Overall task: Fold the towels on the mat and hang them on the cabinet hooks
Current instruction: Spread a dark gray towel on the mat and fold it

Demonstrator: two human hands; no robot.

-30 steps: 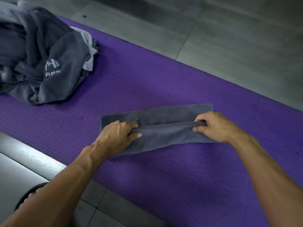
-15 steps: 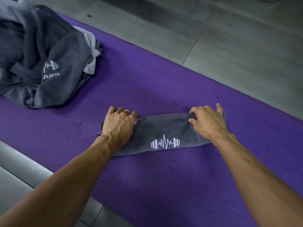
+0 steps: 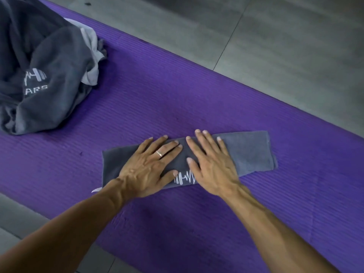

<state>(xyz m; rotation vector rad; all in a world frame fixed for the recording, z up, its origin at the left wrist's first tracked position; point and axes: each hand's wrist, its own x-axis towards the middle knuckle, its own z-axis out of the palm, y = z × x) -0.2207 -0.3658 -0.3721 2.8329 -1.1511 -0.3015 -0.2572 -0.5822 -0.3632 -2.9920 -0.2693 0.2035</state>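
This is looking like a gym or fitness studio. A purple exercise mat (image 3: 197,99) is lying on grey floor tiles (image 3: 275,46), and grey towels (image 3: 39,75), heaped far left, are showing a printed barbell logo (image 3: 35,75).

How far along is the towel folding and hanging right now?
Done: one grey towel lies folded into a narrow strip on the purple mat. In hand: the left hand and right hand press flat on it, smoothing it. Left: the heap of unfolded towels at the mat's far left; no cabinet hooks are in view.
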